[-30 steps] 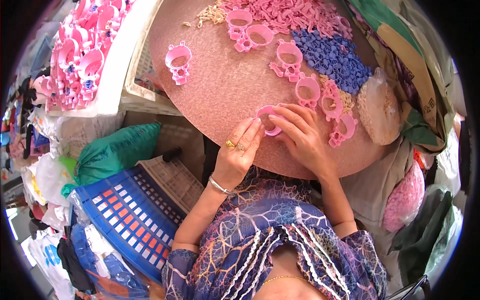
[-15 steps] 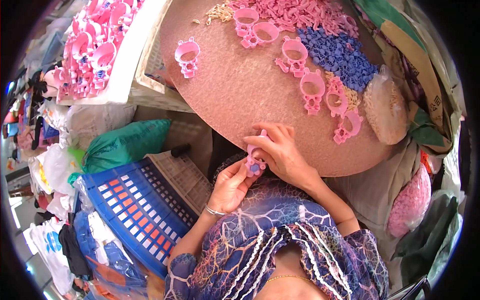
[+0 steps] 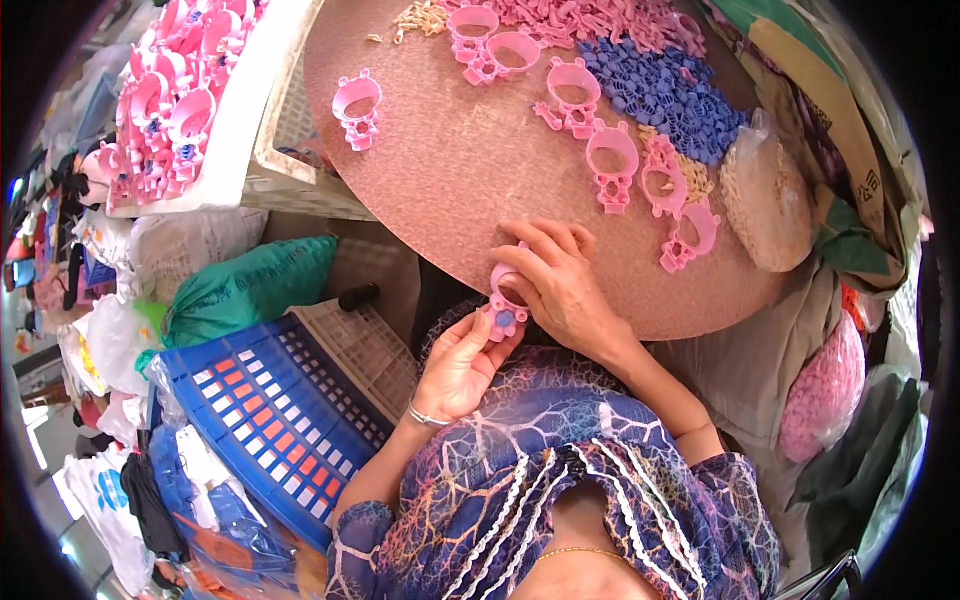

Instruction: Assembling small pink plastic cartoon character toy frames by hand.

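Note:
Between both hands, at the near edge of the round brown table [image 3: 440, 170], is a pink plastic ring-shaped piece [image 3: 497, 327] with a small blue part set in its lower end. My left hand [image 3: 458, 368] pinches that lower end between thumb and fingers. My right hand [image 3: 572, 292] curls round the ring from the other side; its fingers partly hide the ring. Similar pink ring pieces lie on the table, one alone at the left [image 3: 357, 98] and several to the right, such as this ring piece [image 3: 612, 153].
Heaps of blue parts [image 3: 660, 100], small pink parts [image 3: 600, 22] and cream bits [image 3: 420, 17] lie at the far side. A clear bag [image 3: 768, 200] of cream bits sits at the right. Left stands a white box [image 3: 235, 130] full of pink pieces; below it, a blue basket [image 3: 270, 420].
The view has shifted a little, so the table's things sit slightly further left and up. Both hands keep hold of the pink piece, and its blue part faces up more plainly.

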A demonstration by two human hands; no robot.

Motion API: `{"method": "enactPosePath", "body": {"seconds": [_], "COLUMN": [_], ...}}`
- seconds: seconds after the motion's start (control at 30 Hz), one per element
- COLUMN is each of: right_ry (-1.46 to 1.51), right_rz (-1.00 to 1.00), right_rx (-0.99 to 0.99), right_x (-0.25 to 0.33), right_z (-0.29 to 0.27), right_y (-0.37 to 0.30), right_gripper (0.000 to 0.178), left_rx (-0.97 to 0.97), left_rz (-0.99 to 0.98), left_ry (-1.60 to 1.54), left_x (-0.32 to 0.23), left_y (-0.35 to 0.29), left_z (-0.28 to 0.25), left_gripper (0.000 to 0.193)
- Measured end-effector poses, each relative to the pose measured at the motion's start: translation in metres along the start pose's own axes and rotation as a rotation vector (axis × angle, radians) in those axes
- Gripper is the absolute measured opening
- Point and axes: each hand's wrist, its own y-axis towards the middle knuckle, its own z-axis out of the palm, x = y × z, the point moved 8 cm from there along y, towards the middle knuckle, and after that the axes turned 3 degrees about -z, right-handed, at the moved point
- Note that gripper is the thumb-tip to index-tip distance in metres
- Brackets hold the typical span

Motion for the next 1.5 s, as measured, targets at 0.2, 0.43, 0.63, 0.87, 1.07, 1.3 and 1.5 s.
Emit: {"method": "enactPosePath", "body": {"seconds": [0.2,0.43,0.63,0.87,1.07,1.3,1.5], "right_ry": [-0.019,-0.103,-0.170,-0.191,-0.215,-0.179,0.068], "right_rz": [-0.006,-0.004,0.019,0.016,0.006,0.040,0.067], "right_rx": [-0.002,0.011,-0.042,-0.022,0.012,-0.082,-0.167], "right_x": [0.001,0.000,-0.010,-0.017,-0.012,-0.033,-0.034], "right_z": [0.003,0.012,0.011,0.016,0.013,0.013,-0.005], "right_y": [0.003,0.009,0.016,0.021,0.033,0.038,0.038], "right_gripper": [0.028,0.029,0.032,0.032,0.037,0.038,0.036], "left_rx": [0.002,-0.074,-0.519,-0.088,-0.024,-0.170,-0.161], "left_rz": [0.000,0.055,0.862,1.649,1.655,1.632,1.551], "left_ry": [-0.039,-0.032,1.134,1.701,1.571,1.561,1.559], "left_x": [-0.001,-0.006,-0.053,-0.052,-0.054,-0.067,-0.070], "left_y": [0.002,0.008,-0.012,-0.024,-0.013,0.001,0.002], "left_z": [-0.006,-0.012,0.010,0.060,0.056,0.070,0.079], "left_gripper": [0.026,0.019,0.027,0.025,0.029,0.026,0.029]}}
